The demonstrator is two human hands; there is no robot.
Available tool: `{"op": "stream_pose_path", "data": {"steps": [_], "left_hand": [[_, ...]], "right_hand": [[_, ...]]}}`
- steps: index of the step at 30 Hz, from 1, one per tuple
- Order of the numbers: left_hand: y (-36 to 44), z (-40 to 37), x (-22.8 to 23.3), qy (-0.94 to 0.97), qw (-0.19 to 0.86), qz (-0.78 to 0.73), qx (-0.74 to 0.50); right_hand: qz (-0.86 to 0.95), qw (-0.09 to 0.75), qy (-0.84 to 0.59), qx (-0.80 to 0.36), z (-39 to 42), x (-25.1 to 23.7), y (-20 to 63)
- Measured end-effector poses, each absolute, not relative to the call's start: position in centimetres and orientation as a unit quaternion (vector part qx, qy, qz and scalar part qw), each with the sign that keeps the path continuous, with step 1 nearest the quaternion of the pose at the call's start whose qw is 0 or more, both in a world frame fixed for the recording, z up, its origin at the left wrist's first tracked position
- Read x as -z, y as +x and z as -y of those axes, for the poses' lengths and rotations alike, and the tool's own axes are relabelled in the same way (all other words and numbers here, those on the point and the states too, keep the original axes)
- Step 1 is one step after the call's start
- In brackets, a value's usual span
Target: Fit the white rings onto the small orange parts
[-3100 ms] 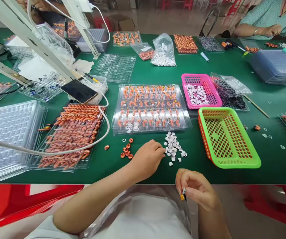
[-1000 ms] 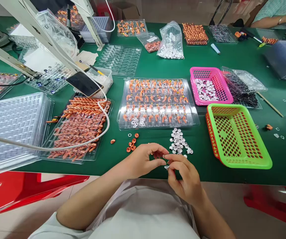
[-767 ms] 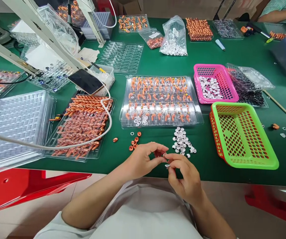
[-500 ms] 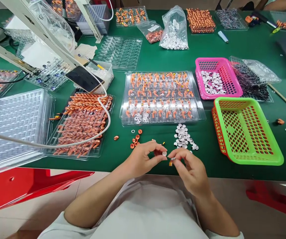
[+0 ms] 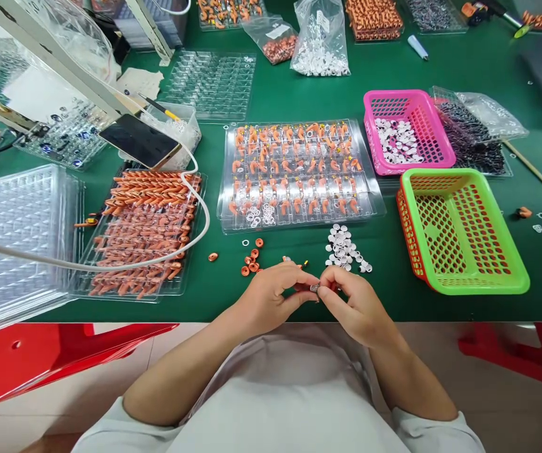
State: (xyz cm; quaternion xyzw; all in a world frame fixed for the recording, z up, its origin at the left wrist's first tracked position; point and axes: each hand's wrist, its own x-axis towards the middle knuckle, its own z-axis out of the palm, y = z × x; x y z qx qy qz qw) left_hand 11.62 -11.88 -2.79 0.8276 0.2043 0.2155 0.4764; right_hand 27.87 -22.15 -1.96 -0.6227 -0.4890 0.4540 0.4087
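Near the table's front edge, my left hand (image 5: pixel 275 292) pinches a small round greyish piece (image 5: pixel 315 288) between thumb and forefinger. My right hand (image 5: pixel 353 302) meets it there, its closed fingertips touching the same piece; anything else inside them is hidden. Just beyond the hands lies a heap of small white round caps (image 5: pixel 341 245). Several copper-coloured rings (image 5: pixel 252 257) sit beyond my left hand, beside a thin white ring (image 5: pixel 245 243). A small yellow-tipped part (image 5: pixel 305 263) lies partly behind my left fingers.
Farther back is a clear tray (image 5: pixel 299 220) of orange curved parts. To the right stand a pink basket (image 5: pixel 440 141) with white pieces and a green basket (image 5: pixel 519 277). On the left are a tray of copper parts (image 5: pixel 138 239), stacked clear trays (image 5: pixel 11 233), a phone (image 5: pixel 139 141) and a white cable (image 5: pixel 202 207).
My hands have come together, so their fingertips now meet at the small piece. Earlier a white cap showed at my left fingertips and a yellowish part at my right. The view has shifted slightly.
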Motion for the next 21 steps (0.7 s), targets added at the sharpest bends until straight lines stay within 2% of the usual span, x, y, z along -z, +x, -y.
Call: {"op": "stream_pose_path", "data": {"steps": [8, 21], "left_hand": [[11.8, 12.2, 2.8, 0.837, 0.46, -0.198, -0.222], [11.7, 12.7, 1.8, 0.796, 0.524, -0.221, -0.207]], "right_hand": [[0.476, 0.4, -0.626, -0.471, 22.2, 2.3, 28.0], [0.462, 0.4, -0.603, -0.513, 22.7, 2.0, 28.4]]}}
